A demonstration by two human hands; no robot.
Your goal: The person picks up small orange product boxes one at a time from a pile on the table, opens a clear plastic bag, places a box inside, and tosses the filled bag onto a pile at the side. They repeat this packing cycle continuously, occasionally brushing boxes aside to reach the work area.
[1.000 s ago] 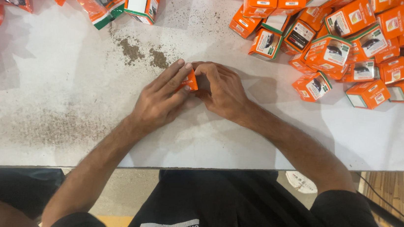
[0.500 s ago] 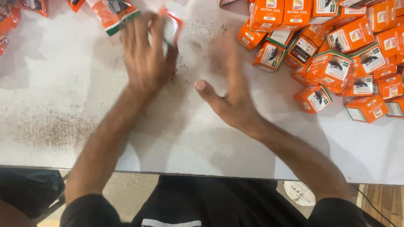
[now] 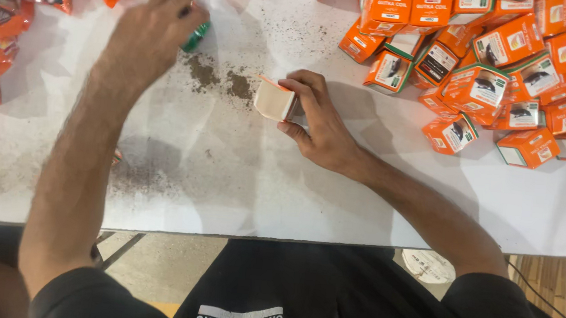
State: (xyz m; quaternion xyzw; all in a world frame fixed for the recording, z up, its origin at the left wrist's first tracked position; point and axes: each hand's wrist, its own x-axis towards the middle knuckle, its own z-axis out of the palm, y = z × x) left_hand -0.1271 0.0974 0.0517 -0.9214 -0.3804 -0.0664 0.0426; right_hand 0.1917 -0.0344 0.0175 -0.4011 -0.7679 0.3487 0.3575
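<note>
My right hand [image 3: 321,124] rests on the white surface [image 3: 239,182], its fingers closed round a small open carton [image 3: 275,100] held near the middle, its pale inside turned toward me and apparently empty. My left hand [image 3: 146,32] is stretched to the far left, fingers curled on a small green-and-orange item [image 3: 197,33] at the edge of the pile of orange packets [image 3: 7,8]. By my judgement this carton is not yet filled or shut. A heap of closed orange boxes [image 3: 506,70] lies to the right, well apart; many packets remain loose. Dark crumbs [image 3: 218,77] dust the surface between my hands.
</note>
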